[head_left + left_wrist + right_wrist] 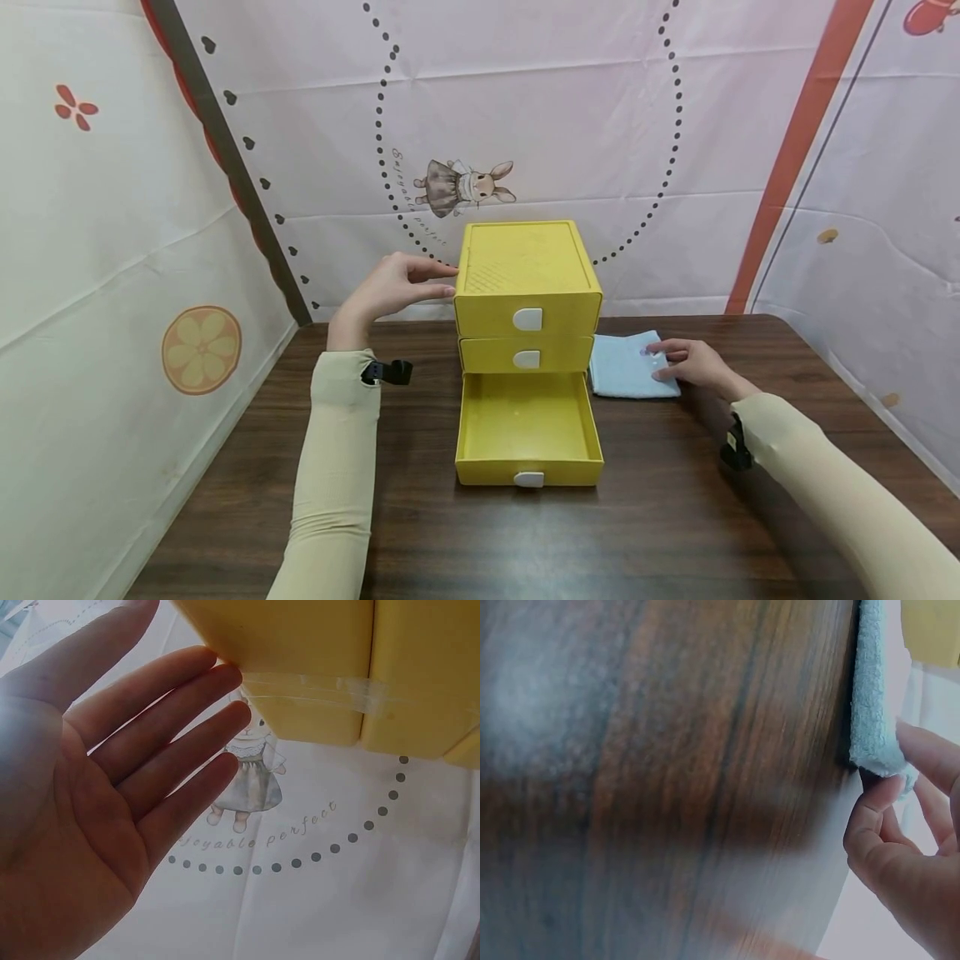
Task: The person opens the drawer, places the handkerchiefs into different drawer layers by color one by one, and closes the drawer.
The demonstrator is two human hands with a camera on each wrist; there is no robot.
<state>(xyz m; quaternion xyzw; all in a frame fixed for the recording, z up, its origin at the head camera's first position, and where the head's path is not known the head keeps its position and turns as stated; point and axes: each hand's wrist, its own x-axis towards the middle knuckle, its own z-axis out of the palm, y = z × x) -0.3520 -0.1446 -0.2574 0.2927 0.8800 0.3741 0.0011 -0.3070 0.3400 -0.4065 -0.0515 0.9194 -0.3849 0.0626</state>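
Observation:
A small yellow drawer cabinet stands on the table, with its bottom drawer pulled out and nothing inside it. My left hand is at the cabinet's upper left side, fingers extended and fingertips right at the edge. In the left wrist view the fingers look straight and the palm holds nothing. To the right of the cabinet lies a folded light-blue towel. My right hand pinches its right corner; in the right wrist view the thumb is beneath the towel's edge and a finger is on top.
Two upper drawers, with white pull tabs, are pushed in. Clear tape runs along the cabinet's side. A printed cloth backdrop hangs behind and beside the dark wooden table.

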